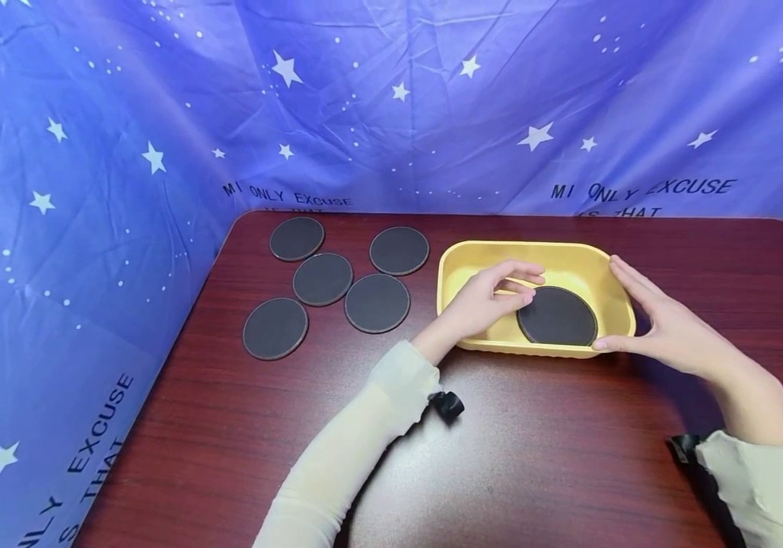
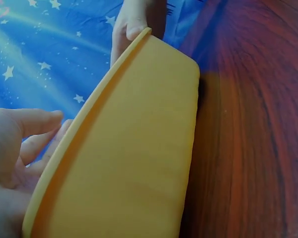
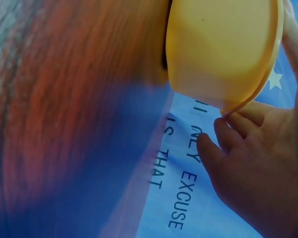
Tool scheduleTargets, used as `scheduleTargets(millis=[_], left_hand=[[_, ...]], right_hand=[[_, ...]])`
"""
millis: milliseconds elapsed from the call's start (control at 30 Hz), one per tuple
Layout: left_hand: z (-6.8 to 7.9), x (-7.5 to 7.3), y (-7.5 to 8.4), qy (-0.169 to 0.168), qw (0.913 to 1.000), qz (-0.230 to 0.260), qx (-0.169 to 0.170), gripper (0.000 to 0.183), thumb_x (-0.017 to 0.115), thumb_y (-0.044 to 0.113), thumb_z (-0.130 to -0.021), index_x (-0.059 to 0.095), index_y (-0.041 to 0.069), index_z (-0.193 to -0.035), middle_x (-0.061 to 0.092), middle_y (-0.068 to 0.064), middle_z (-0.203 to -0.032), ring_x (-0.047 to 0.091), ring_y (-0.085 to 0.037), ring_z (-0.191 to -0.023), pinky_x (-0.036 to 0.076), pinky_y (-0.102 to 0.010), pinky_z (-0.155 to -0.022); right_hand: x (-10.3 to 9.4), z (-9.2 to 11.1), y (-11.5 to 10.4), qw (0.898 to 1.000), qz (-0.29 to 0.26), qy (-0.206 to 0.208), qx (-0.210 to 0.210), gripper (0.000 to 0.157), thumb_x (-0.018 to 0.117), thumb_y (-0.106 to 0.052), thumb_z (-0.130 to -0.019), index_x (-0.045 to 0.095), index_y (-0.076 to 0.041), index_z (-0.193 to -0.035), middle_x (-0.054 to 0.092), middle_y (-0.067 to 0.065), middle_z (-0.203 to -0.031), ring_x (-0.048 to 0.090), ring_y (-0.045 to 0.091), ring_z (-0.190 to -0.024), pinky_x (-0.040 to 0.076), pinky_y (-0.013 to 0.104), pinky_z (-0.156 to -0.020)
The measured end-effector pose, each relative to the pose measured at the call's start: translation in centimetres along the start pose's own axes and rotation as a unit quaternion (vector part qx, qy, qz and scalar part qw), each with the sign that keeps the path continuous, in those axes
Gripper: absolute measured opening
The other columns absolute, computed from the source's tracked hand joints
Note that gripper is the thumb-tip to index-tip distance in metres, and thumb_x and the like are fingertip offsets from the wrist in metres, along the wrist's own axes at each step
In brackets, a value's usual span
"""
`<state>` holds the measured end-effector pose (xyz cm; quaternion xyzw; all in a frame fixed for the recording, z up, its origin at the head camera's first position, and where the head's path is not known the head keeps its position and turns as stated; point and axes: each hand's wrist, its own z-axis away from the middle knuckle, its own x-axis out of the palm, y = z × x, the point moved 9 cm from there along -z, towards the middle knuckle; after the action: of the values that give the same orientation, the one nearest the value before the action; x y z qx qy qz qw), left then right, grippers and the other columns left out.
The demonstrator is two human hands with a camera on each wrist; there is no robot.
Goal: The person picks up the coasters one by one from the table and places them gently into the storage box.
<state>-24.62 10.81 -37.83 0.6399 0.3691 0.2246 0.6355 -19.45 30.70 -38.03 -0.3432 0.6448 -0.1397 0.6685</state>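
Note:
A yellow rectangular basin (image 1: 535, 352) with rounded corners stands on the table, and a round black coaster (image 1: 557, 316) lies inside it. My left hand (image 1: 490, 298) reaches over the basin's left part, its fingertips beside the coaster's left edge. In the left wrist view, the thumb and fingers (image 2: 37, 121) are apart with nothing visible between them. The basin's right end is gripped by my right hand (image 1: 672, 327), thumb at the near rim and fingers at the far right rim. From the right wrist, those fingers (image 3: 238, 131) show against the basin's edge (image 3: 221, 54).
Several more black coasters lie left of the basin, among them one beside it (image 1: 377, 303), one at the back (image 1: 297, 239) and one at the front left (image 1: 275, 328). A blue star-printed cloth (image 1: 398, 114) hangs behind the dark red wooden table (image 1: 535, 472).

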Motion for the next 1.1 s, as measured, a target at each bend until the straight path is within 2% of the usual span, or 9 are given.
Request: scheduleTargets(millis=[167, 600, 767, 967, 1100], left_hand=[[0.8, 0.2, 0.6, -0.01, 0.9998, 0.004, 0.018, 0.038, 0.059, 0.001, -0.097, 0.056, 0.002, -0.135, 0.064, -0.02, -0.131, 0.065, -0.031, -0.116, 0.054, -0.016, -0.092], [3.7, -1.0, 1.1, -0.031, 0.9993, 0.015, 0.016, 0.04, 0.059, 0.004, -0.098, 0.054, 0.0, -0.137, 0.061, -0.023, -0.134, 0.062, -0.036, -0.119, 0.055, -0.019, -0.092], [5.3, -2.0, 1.3, -0.027, 0.9995, -0.001, 0.016, 0.039, 0.059, 0.004, -0.098, 0.055, 0.002, -0.136, 0.062, -0.019, -0.133, 0.063, -0.033, -0.119, 0.055, -0.019, -0.092], [7.1, -3.7, 1.1, -0.016, 0.9994, 0.004, 0.031, 0.038, 0.058, 0.0, -0.097, 0.055, -0.003, -0.135, 0.06, -0.025, -0.133, 0.062, -0.041, -0.118, 0.056, -0.021, -0.093], [8.6, -5.1, 1.1, 0.004, 0.999, -0.001, 0.044, 0.038, 0.059, -0.004, -0.095, 0.056, -0.005, -0.133, 0.06, -0.024, -0.133, 0.062, -0.043, -0.118, 0.056, -0.025, -0.096]], right_hand=[[0.0, 0.0, 0.0, 1.0, -0.001, 0.004, -0.002, 0.113, 0.088, -0.016, -0.072, 0.017, -0.016, -0.161, 0.01, 0.0, -0.169, 0.007, -0.013, -0.145, 0.008, -0.005, -0.102], [0.0, 0.0, 0.1, 1.0, -0.002, 0.002, 0.001, 0.113, 0.088, -0.015, -0.073, 0.017, -0.016, -0.161, 0.009, -0.003, -0.169, 0.006, -0.012, -0.146, 0.007, -0.004, -0.103], [0.0, 0.1, 0.1, 1.0, -0.005, 0.002, -0.001, 0.113, 0.088, -0.014, -0.073, 0.017, -0.016, -0.161, 0.009, -0.005, -0.169, 0.007, -0.012, -0.146, 0.007, -0.006, -0.102], [0.1, 0.0, 0.2, 1.0, -0.006, 0.001, -0.001, 0.113, 0.088, -0.014, -0.072, 0.017, -0.016, -0.161, 0.009, -0.006, -0.169, 0.007, -0.011, -0.147, 0.008, -0.006, -0.101], [0.1, 0.0, 0.2, 1.0, -0.003, -0.001, 0.001, 0.114, 0.088, -0.014, -0.072, 0.016, -0.017, -0.161, 0.008, -0.006, -0.169, 0.006, -0.01, -0.147, 0.007, -0.005, -0.102]])
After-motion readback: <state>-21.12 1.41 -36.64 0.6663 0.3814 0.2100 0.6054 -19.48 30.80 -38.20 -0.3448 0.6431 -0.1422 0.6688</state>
